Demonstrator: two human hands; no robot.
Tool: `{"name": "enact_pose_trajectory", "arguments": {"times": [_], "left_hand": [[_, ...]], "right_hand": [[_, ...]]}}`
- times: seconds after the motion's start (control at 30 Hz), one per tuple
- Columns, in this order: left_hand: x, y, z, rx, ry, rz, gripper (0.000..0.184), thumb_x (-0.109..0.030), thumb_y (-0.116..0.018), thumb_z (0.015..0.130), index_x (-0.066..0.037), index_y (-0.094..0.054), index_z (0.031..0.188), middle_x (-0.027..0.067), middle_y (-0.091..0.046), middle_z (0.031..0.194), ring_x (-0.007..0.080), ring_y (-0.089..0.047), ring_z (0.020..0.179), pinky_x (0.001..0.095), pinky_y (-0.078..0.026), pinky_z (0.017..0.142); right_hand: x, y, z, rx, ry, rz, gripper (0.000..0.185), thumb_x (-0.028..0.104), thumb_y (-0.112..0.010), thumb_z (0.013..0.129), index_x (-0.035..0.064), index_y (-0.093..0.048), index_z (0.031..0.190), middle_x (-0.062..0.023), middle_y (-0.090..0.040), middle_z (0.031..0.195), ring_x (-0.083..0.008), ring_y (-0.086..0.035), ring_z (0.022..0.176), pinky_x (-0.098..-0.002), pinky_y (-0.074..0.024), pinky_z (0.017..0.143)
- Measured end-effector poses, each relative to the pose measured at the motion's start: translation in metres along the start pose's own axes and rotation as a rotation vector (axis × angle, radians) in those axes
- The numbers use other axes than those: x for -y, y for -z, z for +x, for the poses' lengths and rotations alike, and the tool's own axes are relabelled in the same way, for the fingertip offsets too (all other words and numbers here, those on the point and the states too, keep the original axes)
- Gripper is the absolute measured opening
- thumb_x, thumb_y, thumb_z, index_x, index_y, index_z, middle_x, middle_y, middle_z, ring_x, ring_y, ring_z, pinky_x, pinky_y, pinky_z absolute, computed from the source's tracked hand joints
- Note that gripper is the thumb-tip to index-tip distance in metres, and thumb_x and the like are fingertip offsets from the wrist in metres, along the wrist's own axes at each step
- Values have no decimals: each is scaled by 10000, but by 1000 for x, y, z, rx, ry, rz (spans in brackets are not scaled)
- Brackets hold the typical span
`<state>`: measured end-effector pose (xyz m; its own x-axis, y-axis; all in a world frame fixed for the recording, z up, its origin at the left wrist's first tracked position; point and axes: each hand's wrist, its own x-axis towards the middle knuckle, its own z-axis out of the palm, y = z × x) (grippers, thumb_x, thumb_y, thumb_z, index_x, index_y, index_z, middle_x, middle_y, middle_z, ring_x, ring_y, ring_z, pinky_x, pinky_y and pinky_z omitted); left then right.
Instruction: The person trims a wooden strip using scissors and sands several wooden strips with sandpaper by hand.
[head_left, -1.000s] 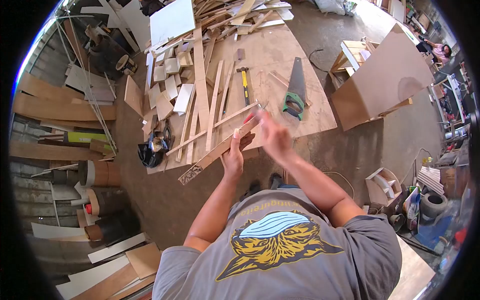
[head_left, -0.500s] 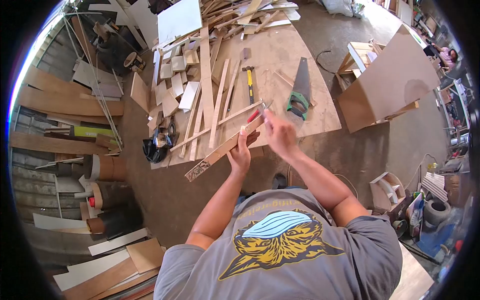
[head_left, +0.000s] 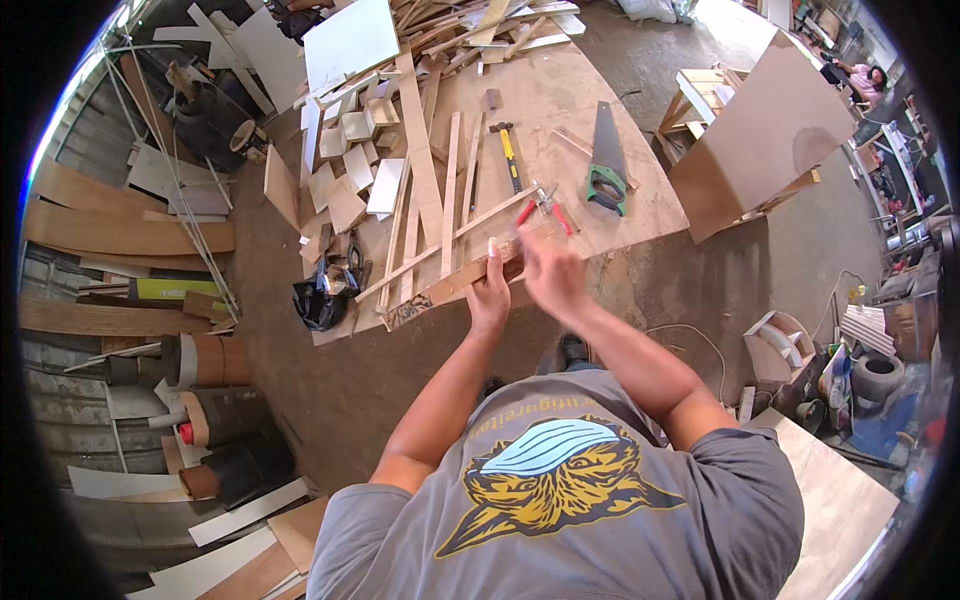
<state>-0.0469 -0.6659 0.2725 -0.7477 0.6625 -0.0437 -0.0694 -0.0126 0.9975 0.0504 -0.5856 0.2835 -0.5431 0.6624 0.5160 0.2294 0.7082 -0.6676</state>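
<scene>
Brown wood is what the left hand [head_left: 489, 297] has. I look on from far away, with 12 o'clock at the top of my view. The left grip is clamped on a flat wood strip [head_left: 450, 283], thumb on top and fingers under. The right hand [head_left: 553, 277] is a blur between 2 and 3 o'clock from it, by the strip's far end. I cannot tell if the right grip is apart, together or on something.

To do this bit well, I would hold the wood snug in the left hand, so it can't wobble or twist. I would tuck the left thumb back, because the two hands are very near each other. I would go slow at the far end and mind the red-handled pliers [head_left: 562, 219] just past it, at 1 o'clock, as a knuckle could bump them.

The strip is over the near edge of the tabletop [head_left: 645, 222]; I can't tell if it touches. It is long, thin and straight, and slants from 8 o'clock up to 2 o'clock. It looks light brown. The 8 o'clock end has a dark, scribbly patch. The other end is hard to see by the blurry hand. A loose stick [head_left: 480, 223] lies just past it, and a yellow-and-black hammer [head_left: 510, 150] lies at 12 o'clock.
</scene>
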Motion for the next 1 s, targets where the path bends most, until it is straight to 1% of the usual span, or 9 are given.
{"name": "enact_pose_trajectory", "arguments": {"times": [0.07, 0.2, 0.3, 0.43, 0.57, 0.7, 0.83, 0.87, 1.0], "left_hand": [[-11, 10, -5, -18, 38, 37, 448, -344, -479, 1084, 41, -698, 1017, 112, -723, 924, 155, -663, 786, 308, -535, 721], [-16, 18, -15, -71, 64, -120, 466, -391, -495, 1071, 20, -707, 1008, 88, -711, 904, 147, -614, 787, 329, -507, 725], [5, 26, -6, -103, 78, 52, 489, -407, -510, 1061, 43, -699, 1038, 107, -720, 942, 165, -628, 832, 341, -512, 761], [5, 25, -2, -19, 81, -132, 489, -381, -501, 1068, 73, -682, 1066, 155, -718, 995, 189, -669, 857, 352, -553, 784], [1, 17, -8, 64, 88, -297, 469, -350, -470, 1080, 82, -652, 1100, 187, -715, 1017, 240, -716, 874, 377, -602, 791], [3, 12, -6, 111, 149, -329, 461, -346, -467, 1078, 82, -627, 1138, 186, -718, 1040, 281, -732, 919, 388, -606, 828], [5, -2, 4, -1, 256, -481, 449, -361, -470, 1072, 53, -630, 1142, 181, -720, 1041, 292, -733, 932, 394, -594, 863], [0, -3, 5, 14, 282, -509, 444, -364, -470, 1071, 43, -633, 1139, 178, -721, 1042, 289, -733, 935, 392, -590, 865], [1, -8, 13, -22, 372, -594, 400, -352, -444, 1074, -2, -627, 1138, 160, -731, 1044, 266, -724, 973, 380, -569, 855]], "right_hand": [[30, -11, -11, -64, 135, 87, 272, 98, -595, 923, 56, -675, 1179, -189, -721, 875, -368, -713, 783, -471, -563, 656], [9, -12, -7, 97, -198, -102, 300, 85, -596, 918, 56, -680, 1204, -200, -727, 946, -361, -718, 805, -458, -573, 695], [31, -26, -23, -55, 93, 59, 279, 89, -599, 915, 54, -681, 1179, -203, -723, 907, -357, -717, 789, -471, -566, 667], [16, -4, -3, 50, -251, -122, 280, 93, -602, 913, 55, -690, 1177, -196, -725, 941, -359, -716, 815, -463, -569, 691], [23, -4, -15, -52, 56, -3, 285, 95, -594, 907, 58, -669, 1179, -195, -716, 889, -361, -709, 782, -481, -558, 664], [-9, 15, -2, -54, -187, -191, 308, 84, -579, 907, 65, -680, 1197, -181, -710, 864, -357, -705, 771, -472, -561, 675], [2, 4, -18, -87, 64, -7, 334, 89, -599, 905, 59, -664, 1232, -184, -706, 888, -359, -697, 751, -467, -552, 649], [-8, 9, -13, -119, -81, -102, 346, 93, -612, 904, 70, -667, 1244, -170, -713, 899, -346, -702, 753, -454, -552, 638], [-15, 14, -9, -131, -34, -115, 341, 77, -623, 919, 54, -670, 1256, -196, -704, 919, -343, -698, 743, -428, -551, 628]]}}
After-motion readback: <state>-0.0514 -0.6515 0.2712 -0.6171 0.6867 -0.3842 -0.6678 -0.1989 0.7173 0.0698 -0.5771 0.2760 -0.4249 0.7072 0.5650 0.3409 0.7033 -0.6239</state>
